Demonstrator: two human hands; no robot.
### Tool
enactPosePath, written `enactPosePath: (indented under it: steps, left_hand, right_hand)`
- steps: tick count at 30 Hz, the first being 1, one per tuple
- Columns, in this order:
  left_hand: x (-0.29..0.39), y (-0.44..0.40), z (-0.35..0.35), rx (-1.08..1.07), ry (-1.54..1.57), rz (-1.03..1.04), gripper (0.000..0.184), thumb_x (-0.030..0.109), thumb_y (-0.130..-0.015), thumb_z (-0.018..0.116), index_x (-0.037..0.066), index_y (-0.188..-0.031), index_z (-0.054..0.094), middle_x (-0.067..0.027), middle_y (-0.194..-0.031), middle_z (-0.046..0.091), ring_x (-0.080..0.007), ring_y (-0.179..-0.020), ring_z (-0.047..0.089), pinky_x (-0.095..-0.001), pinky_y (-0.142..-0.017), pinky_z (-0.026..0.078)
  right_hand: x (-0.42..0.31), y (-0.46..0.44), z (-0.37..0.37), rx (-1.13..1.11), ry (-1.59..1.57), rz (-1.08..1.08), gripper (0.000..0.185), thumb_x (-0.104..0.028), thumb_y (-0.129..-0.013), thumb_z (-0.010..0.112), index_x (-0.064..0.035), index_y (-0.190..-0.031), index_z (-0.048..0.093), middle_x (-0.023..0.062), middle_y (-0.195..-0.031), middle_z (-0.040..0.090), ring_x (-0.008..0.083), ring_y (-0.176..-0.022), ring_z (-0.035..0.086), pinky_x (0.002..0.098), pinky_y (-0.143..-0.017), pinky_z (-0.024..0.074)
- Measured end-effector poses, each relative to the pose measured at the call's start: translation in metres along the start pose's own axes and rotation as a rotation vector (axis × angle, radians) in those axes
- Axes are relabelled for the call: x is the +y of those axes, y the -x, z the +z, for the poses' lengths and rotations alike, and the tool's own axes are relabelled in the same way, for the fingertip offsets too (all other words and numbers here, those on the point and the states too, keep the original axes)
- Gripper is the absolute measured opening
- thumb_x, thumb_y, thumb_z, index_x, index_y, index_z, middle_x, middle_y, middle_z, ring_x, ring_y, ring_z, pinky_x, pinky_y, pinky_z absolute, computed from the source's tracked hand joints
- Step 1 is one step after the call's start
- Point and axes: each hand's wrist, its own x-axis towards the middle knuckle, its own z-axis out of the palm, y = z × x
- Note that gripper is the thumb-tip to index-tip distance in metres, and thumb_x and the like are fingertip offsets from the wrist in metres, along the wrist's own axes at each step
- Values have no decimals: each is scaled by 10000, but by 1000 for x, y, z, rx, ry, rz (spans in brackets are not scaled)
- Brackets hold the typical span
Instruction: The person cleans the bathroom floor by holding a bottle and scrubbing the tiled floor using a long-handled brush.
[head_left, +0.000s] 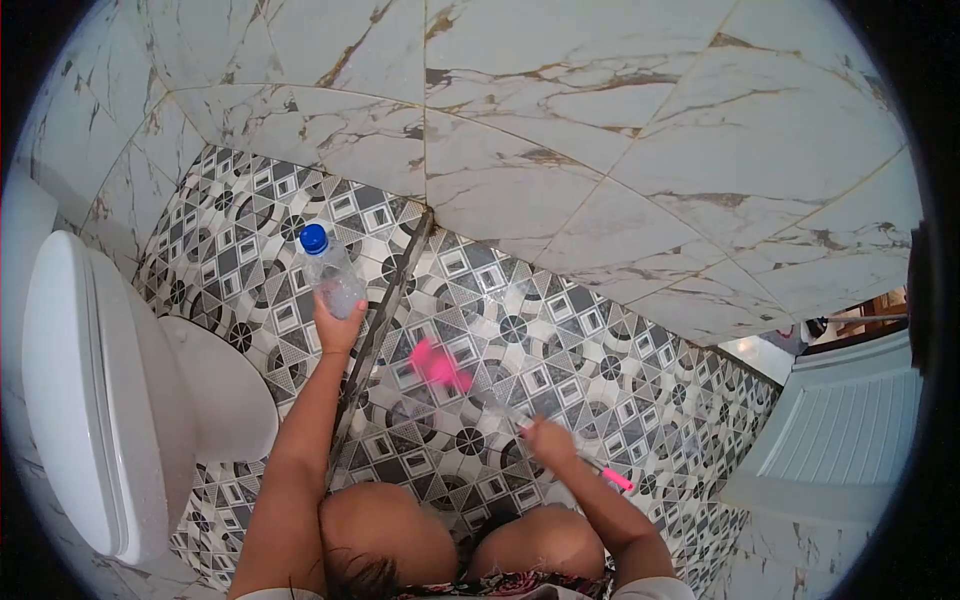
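Note:
My left hand (pixel 335 322) is wrapped round the lower part of a clear plastic bottle (pixel 330 265) with a blue cap. The bottle is held up over the patterned floor, tilted with its cap pointing away from me. In my right hand (pixel 550 443) is the thin handle of a brush (pixel 440 366) with a pink head and a pink handle end. The brush head is blurred by motion, so I cannot tell whether it touches the floor tiles (pixel 512 328).
A white toilet (pixel 80 400) with its lid down stands on the left. A dark raised strip (pixel 385 310) crosses the floor. Marble-patterned wall tiles (pixel 520 150) rise ahead. On the right is a louvred door (pixel 830 425) beside an opening. My bent knees (pixel 390 530) are at the bottom.

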Motion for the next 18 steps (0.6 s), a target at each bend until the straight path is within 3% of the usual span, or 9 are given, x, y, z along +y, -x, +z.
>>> enactPosePath:
  steps: [4, 6, 8, 11, 13, 15, 18]
  left_hand:
    - [-9, 0, -1, 26, -63, 62, 711, 325, -639, 782, -7, -1175, 454, -165, -1024, 596, -286, -937, 594, -365, -834, 456]
    - [-4, -2, 0, 12, -13, 47, 713, 318, -643, 781, -6, -1184, 450, -167, -1040, 591, -283, -951, 588, -362, -844, 452]
    - [-4, 2, -2, 3, -3, 32, 714, 313, -647, 780, -8, -1191, 447, -167, -1054, 586, -279, -964, 582, -359, -854, 447]
    - [-6, 1, -2, -2, 7, 31, 711, 306, -652, 779, -11, -1194, 448, -163, -1070, 580, -275, -980, 573, -356, -868, 440]
    - [-6, 3, -2, -3, 55, 15, 703, 304, -655, 779, -13, -1190, 452, -159, -1078, 578, -275, -990, 568, -357, -877, 434]
    - [-3, 4, -4, 9, -25, 42, 695, 303, -658, 779, -13, -1187, 457, -159, -1083, 575, -274, -997, 563, -361, -884, 429]
    - [1, 1, -1, -3, -3, 39, 683, 288, -677, 772, -13, -1199, 451, -154, -1109, 555, -269, -1026, 538, -359, -912, 406]
  right_hand:
    - [55, -33, -11, 436, -419, 211, 473, -413, -936, 366, 6, -910, 585, 264, -824, 619, 435, -808, 599, 514, -697, 464]
    - [52, -25, 33, 290, -467, -65, 481, -426, -933, 376, 11, -923, 577, 263, -830, 619, 454, -814, 588, 515, -715, 457]
    - [26, 13, 61, -1, -147, -83, 460, -424, -925, 393, 1, -941, 568, 254, -830, 620, 454, -808, 588, 512, -734, 455]
    - [5, 48, -2, -92, 9, -131, 445, -421, -917, 414, -4, -962, 562, 255, -812, 620, 451, -797, 594, 511, -715, 464]
    - [52, 18, 1, 163, -18, 77, 450, -421, -920, 412, 1, -927, 568, 255, -794, 619, 440, -792, 600, 506, -685, 477]
    - [84, 5, -17, 383, -362, 316, 507, -412, -933, 387, 48, -846, 583, 278, -793, 606, 444, -796, 592, 505, -647, 472]
    - [88, 16, 32, 466, -407, 197, 486, -422, -939, 366, 22, -920, 563, 270, -797, 613, 467, -779, 586, 533, -670, 458]
